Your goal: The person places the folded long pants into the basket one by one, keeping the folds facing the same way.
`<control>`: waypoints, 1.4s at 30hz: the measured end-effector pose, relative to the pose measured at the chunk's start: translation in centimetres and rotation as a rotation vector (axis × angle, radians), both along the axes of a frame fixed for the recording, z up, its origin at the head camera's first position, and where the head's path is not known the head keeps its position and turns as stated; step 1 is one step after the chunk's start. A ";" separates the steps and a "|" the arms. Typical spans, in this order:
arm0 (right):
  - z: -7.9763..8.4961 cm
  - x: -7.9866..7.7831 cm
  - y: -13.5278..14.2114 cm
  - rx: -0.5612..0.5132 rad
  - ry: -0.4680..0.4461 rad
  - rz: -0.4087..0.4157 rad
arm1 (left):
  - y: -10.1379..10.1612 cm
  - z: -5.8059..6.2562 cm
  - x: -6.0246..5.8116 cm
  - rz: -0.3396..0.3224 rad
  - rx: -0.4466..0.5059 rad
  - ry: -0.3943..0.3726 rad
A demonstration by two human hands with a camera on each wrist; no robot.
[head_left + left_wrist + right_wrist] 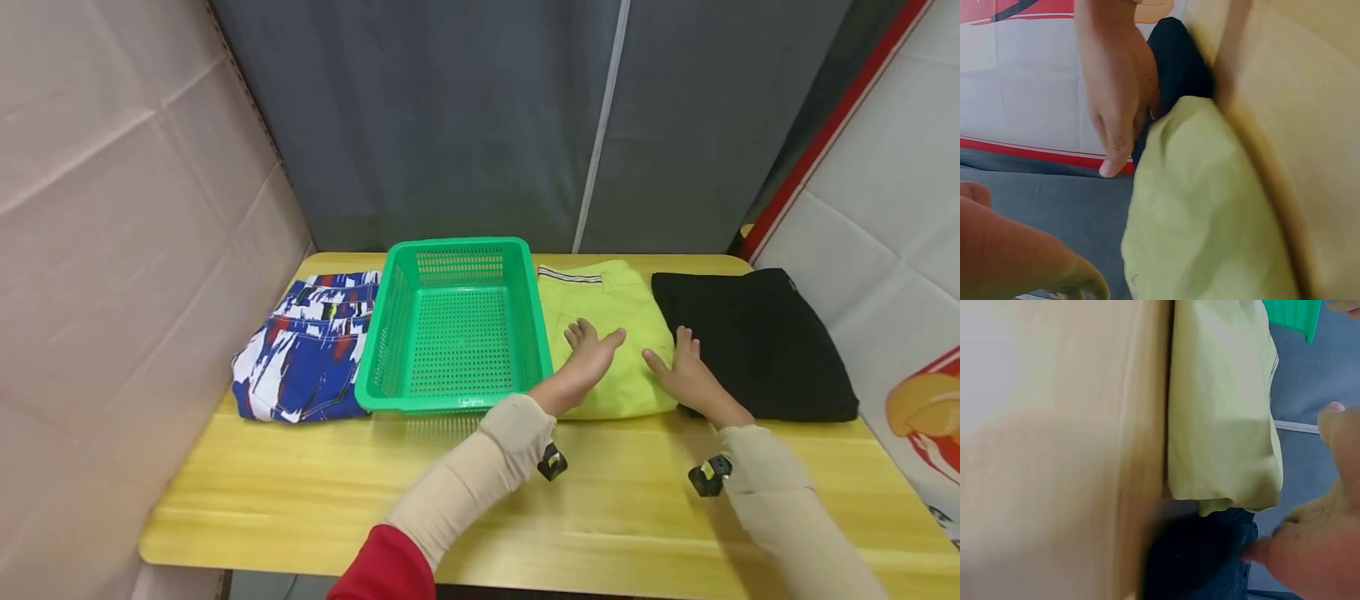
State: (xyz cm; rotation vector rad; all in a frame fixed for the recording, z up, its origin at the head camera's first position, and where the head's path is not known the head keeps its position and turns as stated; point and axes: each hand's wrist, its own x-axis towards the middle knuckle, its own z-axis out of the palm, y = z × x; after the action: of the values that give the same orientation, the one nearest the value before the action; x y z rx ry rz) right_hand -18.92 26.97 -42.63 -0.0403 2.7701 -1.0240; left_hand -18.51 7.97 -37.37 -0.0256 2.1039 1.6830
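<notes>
A folded yellow-green garment (pixel 618 312) with a striped band along its back edge lies on the table, right of the basket. My left hand (pixel 588 360) is over its front left part, thumb and fingers spread and holding nothing. At the garment's right edge, by the black folded cloth (pixel 757 346), is my right hand (pixel 690 379), also with fingers extended and nothing held. Both wrist views show the yellow-green garment (pixel 1200 206) as a thick folded stack. Whether the right fingertips (pixel 1257 551) touch the black cloth cannot be told.
An open green plastic basket (pixel 461 342) stands left of the yellow-green garment. Left of it lies a folded blue, white and red patterned garment (pixel 307 358). A grey curtain (pixel 450 125) hangs behind the wooden table (pixel 300 500), with pale panels at both sides.
</notes>
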 end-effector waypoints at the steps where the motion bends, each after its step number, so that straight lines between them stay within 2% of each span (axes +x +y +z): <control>1: -0.1 0.0 0.0 0.003 -0.019 0.001 | 0.1 -0.3 0.0 0.010 -0.010 0.005; 6: -0.6 0.0 0.0 0.009 -0.088 -0.013 | 0.5 -2.2 0.5 0.075 -0.101 0.045; 11: -1.2 0.2 0.1 -0.050 -0.072 -0.022 | 0.3 -3.9 1.0 0.115 -0.201 0.138; 14: -1.5 0.3 0.1 -0.061 -0.063 -0.025 | 0.1 -5.3 0.8 0.145 -0.158 0.133; 19: -1.9 0.4 -0.1 -0.072 -0.089 -0.040 | -0.3 -7.9 0.3 0.208 0.020 0.135; 23: -2.1 0.2 -0.2 -0.112 -0.125 -0.051 | -0.6 -8.8 -0.2 0.235 0.048 0.162; 24: -2.2 0.2 -0.2 -0.126 -0.139 -0.054 | -0.5 -9.5 -0.6 0.245 0.046 0.183; 25: -2.2 0.1 -0.2 -0.142 -0.154 -0.058 | -0.3 -9.7 -0.8 0.252 -0.003 0.209; 28: -2.0 -0.1 -0.4 -0.199 -0.191 -0.097 | 0.6 -16.2 -3.6 0.287 -0.027 0.331; 30: -1.8 -0.3 -0.5 -0.215 -0.208 -0.150 | 0.9 -19.6 -5.1 0.288 -0.086 0.381; 32: -1.6 -0.5 -0.5 -0.242 -0.229 -0.210 | 0.6 -20.5 -5.5 0.277 -0.116 0.376; 34: -1.5 -0.6 -0.5 -0.255 -0.245 -0.259 | -0.1 -17.6 -4.1 0.264 -0.157 0.362; 35: -1.5 -0.7 -0.4 -0.258 -0.258 -0.272 | -0.6 -15.6 -3.1 0.252 -0.168 0.346; 37: -1.4 -0.9 -0.1 -0.265 -0.282 -0.281 | -1.0 -12.3 -1.6 0.256 -0.174 0.332; 39: -1.2 -0.9 0.1 -0.263 -0.293 -0.283 | -1.1 -10.3 -0.6 0.263 -0.163 0.315; 42: -1.0 -0.8 0.3 -0.278 -0.309 -0.286 | -1.3 -8.9 0.0 0.277 -0.201 0.291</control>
State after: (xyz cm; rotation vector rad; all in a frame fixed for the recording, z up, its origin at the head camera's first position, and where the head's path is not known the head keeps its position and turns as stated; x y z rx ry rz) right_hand -19.68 27.31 -43.62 0.4477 2.3822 -1.3489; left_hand -18.56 6.70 -46.23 -0.1478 2.5831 1.7033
